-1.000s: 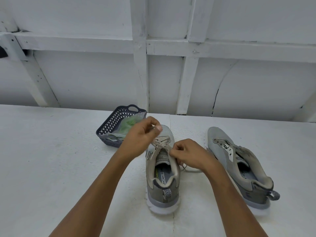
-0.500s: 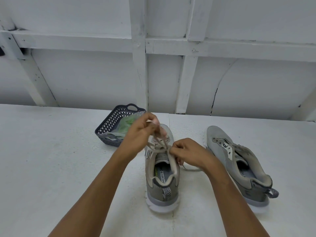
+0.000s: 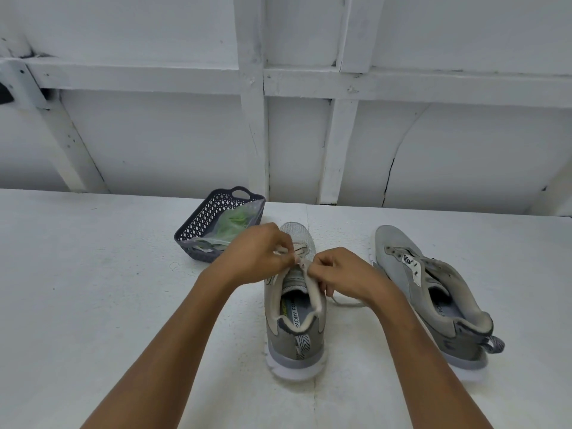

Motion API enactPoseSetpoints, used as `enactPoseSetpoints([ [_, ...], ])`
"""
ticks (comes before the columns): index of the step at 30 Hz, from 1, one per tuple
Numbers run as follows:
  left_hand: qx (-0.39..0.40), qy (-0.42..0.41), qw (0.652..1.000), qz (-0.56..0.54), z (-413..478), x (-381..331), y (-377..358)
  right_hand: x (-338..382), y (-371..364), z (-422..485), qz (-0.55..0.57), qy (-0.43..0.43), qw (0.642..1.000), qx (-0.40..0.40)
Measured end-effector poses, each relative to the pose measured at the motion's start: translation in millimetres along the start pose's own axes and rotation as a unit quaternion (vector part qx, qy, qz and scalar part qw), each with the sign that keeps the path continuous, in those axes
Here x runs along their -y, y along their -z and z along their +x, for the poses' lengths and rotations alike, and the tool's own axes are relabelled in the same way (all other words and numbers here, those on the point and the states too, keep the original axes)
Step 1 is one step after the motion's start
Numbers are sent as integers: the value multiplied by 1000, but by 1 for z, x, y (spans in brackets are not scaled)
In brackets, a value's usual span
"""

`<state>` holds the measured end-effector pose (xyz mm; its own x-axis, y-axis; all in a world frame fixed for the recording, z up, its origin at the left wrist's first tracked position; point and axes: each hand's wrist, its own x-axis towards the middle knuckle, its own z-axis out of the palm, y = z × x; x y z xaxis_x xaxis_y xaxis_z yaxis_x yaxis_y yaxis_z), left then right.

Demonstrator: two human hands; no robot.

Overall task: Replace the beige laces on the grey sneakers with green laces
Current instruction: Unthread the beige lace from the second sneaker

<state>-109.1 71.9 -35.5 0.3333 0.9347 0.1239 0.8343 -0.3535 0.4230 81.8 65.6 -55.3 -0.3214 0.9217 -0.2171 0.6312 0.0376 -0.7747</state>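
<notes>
CHANGING LACES: Your left hand (image 3: 253,252) and right hand (image 3: 343,272) meet over the throat of a grey mesh sneaker with a thick white foam sole (image 3: 294,332). Its long axis runs straight away from you, with the toe far and the striped heel tab near. The fingers of both hands are curled in tight, each pinching a strand of the flat beige woven lace (image 3: 279,251) just above the padded tongue. A loose length trails onto the white painted table (image 3: 93,274) below your right wrist. Just beyond your left knuckles sits a dark lattice-walled plastic basket (image 3: 204,218) holding a clear crinkled bag of green laces (image 3: 236,219). Out past your right hand lies the second grey sneaker (image 3: 399,264), toe pointing away and angled slightly toward your fingers, heel loop nearest you.
</notes>
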Motion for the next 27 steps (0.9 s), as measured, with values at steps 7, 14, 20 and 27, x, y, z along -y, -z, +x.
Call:
enactPoseSetpoints([
  [7, 31, 52, 998, 21, 1, 16, 6, 1, -1, 1, -86, 30, 994, -63],
  [14, 67, 60, 996, 18, -2, 11, -4, 6, -6, 7, -95, 37, 990, -101],
  [20, 83, 112, 990, -13, -3, 27, 1, -4, 5, 8, -29, 15, 993, -115],
  [27, 79, 135, 982, -106, -6, 31, -5, 2, 1, 9, -102, 51, 989, -92],
])
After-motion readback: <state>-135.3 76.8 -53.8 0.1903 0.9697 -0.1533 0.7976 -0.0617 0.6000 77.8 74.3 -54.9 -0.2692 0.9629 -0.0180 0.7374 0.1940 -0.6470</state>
